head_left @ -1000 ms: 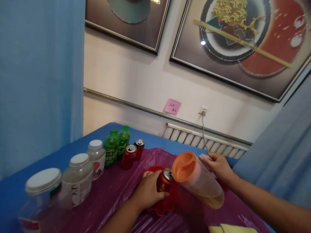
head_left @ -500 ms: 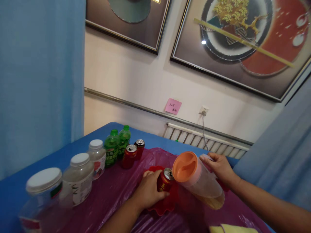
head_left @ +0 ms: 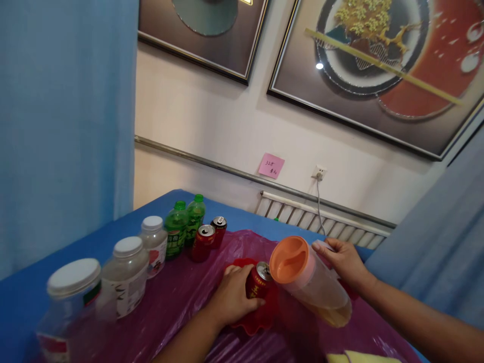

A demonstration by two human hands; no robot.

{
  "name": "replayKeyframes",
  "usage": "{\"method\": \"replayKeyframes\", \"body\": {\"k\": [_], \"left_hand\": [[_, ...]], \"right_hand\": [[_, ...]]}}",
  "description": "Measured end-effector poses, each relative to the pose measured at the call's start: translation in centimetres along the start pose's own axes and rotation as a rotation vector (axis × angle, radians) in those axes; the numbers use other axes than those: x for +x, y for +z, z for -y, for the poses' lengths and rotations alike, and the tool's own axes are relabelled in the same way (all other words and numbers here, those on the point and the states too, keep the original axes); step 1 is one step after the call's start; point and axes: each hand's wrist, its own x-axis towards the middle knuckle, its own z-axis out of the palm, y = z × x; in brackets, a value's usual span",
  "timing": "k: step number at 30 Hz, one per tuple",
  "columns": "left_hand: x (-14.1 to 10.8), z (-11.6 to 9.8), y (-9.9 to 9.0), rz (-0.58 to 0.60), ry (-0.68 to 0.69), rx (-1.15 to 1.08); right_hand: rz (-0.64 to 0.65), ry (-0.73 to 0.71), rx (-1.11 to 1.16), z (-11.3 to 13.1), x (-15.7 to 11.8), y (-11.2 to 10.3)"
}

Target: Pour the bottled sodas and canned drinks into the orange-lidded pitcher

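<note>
My left hand (head_left: 235,297) is wrapped round a red can (head_left: 259,280) that stands upright in a red scalloped dish (head_left: 252,322). By its handle, my right hand (head_left: 342,262) holds a clear pitcher (head_left: 321,295) with an orange lid (head_left: 289,259). The pitcher is tilted far over to the left, its lid close to the can's top. Pale yellowish liquid lies along its lower side. Whether any liquid flows into the can cannot be made out.
Two red cans (head_left: 204,243), two green bottles (head_left: 176,229) and several white-lidded jars (head_left: 127,277) stand in a row at the left. Purple plastic sheeting (head_left: 166,312) covers part of the blue table (head_left: 159,206). A yellow cloth (head_left: 361,357) lies at the bottom edge.
The whole view has shifted slightly, so things sit a little further right. Both hands keep their holds, and the pitcher's tilt looks about the same.
</note>
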Motion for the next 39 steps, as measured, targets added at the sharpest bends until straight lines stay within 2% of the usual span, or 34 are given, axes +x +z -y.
{"method": "replayKeyframes", "body": {"k": [30,35,39], "left_hand": [[-0.3,-0.2,-0.2,-0.043,0.036,-0.027],[-0.2,-0.2,-0.1,-0.045,0.019,-0.031],[0.0,-0.1,0.0,-0.061,-0.003,-0.03]], "right_hand": [[-0.024,0.023,0.051,-0.2,-0.1,0.3],[-0.056,0.036,0.115,-0.8,-0.2,0.6],[-0.164,0.059,0.255,-2.0,-0.2,1.1]]}}
